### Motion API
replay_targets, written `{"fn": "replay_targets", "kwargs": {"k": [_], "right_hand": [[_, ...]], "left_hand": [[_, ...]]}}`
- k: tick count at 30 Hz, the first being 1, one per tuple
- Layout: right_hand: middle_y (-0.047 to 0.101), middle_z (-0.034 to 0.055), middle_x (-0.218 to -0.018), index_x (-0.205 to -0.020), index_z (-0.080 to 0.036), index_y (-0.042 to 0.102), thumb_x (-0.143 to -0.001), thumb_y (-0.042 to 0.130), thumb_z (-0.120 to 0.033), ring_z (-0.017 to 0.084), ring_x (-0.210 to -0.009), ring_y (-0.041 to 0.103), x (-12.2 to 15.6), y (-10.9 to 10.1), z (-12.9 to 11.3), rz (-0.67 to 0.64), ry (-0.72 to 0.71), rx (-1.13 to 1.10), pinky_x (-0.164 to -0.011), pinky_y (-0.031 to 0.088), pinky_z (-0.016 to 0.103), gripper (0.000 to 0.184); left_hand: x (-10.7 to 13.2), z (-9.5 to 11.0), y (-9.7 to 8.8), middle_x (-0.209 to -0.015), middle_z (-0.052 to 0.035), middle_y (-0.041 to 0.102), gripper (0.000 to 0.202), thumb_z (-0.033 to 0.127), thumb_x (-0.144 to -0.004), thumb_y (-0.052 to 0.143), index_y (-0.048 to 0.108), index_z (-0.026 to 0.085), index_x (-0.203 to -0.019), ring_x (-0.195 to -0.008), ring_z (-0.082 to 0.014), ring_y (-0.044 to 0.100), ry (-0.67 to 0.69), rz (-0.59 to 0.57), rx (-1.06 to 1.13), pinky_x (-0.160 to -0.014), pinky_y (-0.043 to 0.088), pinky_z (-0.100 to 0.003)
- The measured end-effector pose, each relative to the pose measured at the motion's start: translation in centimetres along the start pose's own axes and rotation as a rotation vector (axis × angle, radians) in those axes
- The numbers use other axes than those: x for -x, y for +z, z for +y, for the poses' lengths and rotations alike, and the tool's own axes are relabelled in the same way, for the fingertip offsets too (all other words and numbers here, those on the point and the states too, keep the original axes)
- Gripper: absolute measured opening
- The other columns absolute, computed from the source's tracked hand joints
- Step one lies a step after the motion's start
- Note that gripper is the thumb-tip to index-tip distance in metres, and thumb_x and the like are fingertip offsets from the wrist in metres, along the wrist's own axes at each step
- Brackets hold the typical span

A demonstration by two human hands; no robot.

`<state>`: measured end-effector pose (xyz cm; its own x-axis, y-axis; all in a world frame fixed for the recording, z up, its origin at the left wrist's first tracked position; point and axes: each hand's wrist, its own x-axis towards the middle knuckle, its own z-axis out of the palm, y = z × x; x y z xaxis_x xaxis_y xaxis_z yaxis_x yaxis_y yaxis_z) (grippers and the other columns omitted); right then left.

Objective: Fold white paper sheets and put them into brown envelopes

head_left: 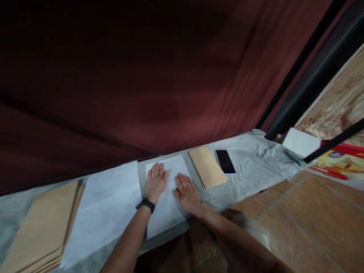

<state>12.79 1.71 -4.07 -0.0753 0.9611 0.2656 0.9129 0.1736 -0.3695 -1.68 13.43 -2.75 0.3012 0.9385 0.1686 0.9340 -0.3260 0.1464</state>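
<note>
A white sheet of paper [167, 216] lies on the grey cloth, under both my hands. My left hand [156, 179], with a dark band on its wrist, rests flat on the sheet's upper left part. Flat on its right side is my right hand [187, 193], fingers stretched out and pointing up and left. Neither hand grips anything. To the left lies a larger white paper [113, 201] with a crease across it. Just right of my right hand is a small stack of brown envelopes [209, 167].
A larger stack of brown envelopes [45, 223] lies at the far left. A phone [226, 162] with a dark screen is right of the small stack. Grey cloth [250, 163] covers the narrow surface. Behind hangs a dark red curtain [170, 94]; tiled floor [321, 212] and a colourful box [341, 163] are at right.
</note>
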Motion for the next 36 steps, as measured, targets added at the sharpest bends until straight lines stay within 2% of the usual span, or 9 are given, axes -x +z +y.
{"fn": "replay_targets", "kwargs": {"k": [4,6,11,14,17,21,27,31,36], "right_hand": [[0.031,0.0184,-0.162,-0.156,-0.006,0.033,-0.104,0.042,-0.039,0.030,-0.152,0.027,0.4,0.4,0.7,0.054,0.080,0.006,-0.124,0.026,0.050,0.063],[0.032,0.0174,-0.162,-0.157,-0.008,0.032,-0.103,0.044,-0.039,0.031,-0.151,0.028,0.6,0.5,1.2,0.081,0.106,0.005,-0.123,0.027,0.052,0.063],[0.034,0.0206,-0.160,-0.156,-0.003,0.034,-0.103,0.044,-0.038,0.032,-0.151,0.030,1.0,-0.1,2.0,0.096,0.136,-0.007,-0.123,0.027,0.052,0.064],[0.036,0.0191,-0.160,-0.155,-0.005,0.036,-0.103,0.042,-0.034,0.031,-0.150,0.032,0.8,-0.9,1.7,0.103,0.121,-0.013,-0.123,0.027,0.052,0.060],[0.035,0.0158,-0.161,-0.155,-0.007,0.036,-0.105,0.038,-0.032,0.028,-0.150,0.032,0.4,-1.5,0.6,0.079,0.006,-0.055,-0.124,0.026,0.049,0.056],[0.040,0.0102,-0.159,-0.155,-0.013,0.039,-0.107,0.035,-0.032,0.022,-0.148,0.036,0.7,-1.1,-0.8,0.017,-0.135,-0.109,-0.124,0.028,0.044,0.052],[0.040,0.0136,-0.158,-0.152,-0.010,0.043,-0.107,0.039,-0.041,0.024,-0.148,0.037,2.1,-0.5,0.1,0.039,-0.142,0.002,-0.125,0.027,0.043,0.056],[0.038,0.0148,-0.159,-0.153,-0.008,0.040,-0.106,0.041,-0.044,0.025,-0.149,0.034,2.7,-0.9,1.4,0.055,-0.117,0.071,-0.124,0.026,0.043,0.060],[0.040,0.0157,-0.158,-0.153,-0.007,0.041,-0.105,0.043,-0.043,0.026,-0.148,0.037,3.6,-1.8,2.1,0.050,-0.085,0.104,-0.123,0.028,0.043,0.060]], "left_hand": [[0.5,-1.6,0.3,-0.161,-0.0239,0.033,0.068,0.044,-0.102,0.022,0.033,0.001,-0.154,-0.152,-0.0315,0.027,-0.129,0.060,0.016,-0.124,0.021,-0.049],[0.8,-1.8,0.3,-0.161,-0.0249,0.033,0.068,0.042,-0.102,0.021,0.033,-0.001,-0.153,-0.152,-0.0325,0.027,-0.168,0.087,0.030,-0.124,0.022,-0.050],[1.7,-1.8,-0.8,-0.160,-0.0270,0.033,0.068,0.040,-0.102,0.021,0.034,-0.005,-0.151,-0.152,-0.0346,0.026,-0.203,0.067,0.052,-0.124,0.022,-0.051],[3.4,-0.9,-1.1,-0.161,-0.0260,0.031,0.067,0.038,-0.102,0.020,0.031,-0.003,-0.153,-0.153,-0.0329,0.024,-0.132,0.055,0.068,-0.125,0.020,-0.052],[6.1,0.7,-0.5,-0.163,-0.0190,0.032,0.062,0.034,-0.102,0.021,0.031,0.005,-0.156,-0.153,-0.0277,0.025,0.021,0.007,0.105,-0.125,0.024,-0.050],[9.5,2.1,0.5,-0.162,-0.0185,0.034,0.059,0.022,-0.099,0.023,0.036,0.003,-0.153,-0.153,-0.0275,0.025,0.205,-0.040,0.071,-0.124,0.028,-0.049],[11.9,0.6,0.4,-0.162,-0.0185,0.035,0.059,0.031,-0.102,0.027,0.031,0.005,-0.156,-0.152,-0.0272,0.028,0.201,0.074,-0.007,-0.123,0.030,-0.049],[13.5,-0.4,0.3,-0.161,-0.0191,0.035,0.064,0.041,-0.103,0.030,0.028,0.008,-0.157,-0.151,-0.0286,0.030,0.177,0.151,-0.002,-0.122,0.033,-0.050],[15.0,-1.2,0.0,-0.159,-0.0229,0.039,0.069,0.048,-0.103,0.028,0.030,0.004,-0.156,-0.150,-0.0325,0.033,0.148,0.190,0.005,-0.120,0.034,-0.052]]}}
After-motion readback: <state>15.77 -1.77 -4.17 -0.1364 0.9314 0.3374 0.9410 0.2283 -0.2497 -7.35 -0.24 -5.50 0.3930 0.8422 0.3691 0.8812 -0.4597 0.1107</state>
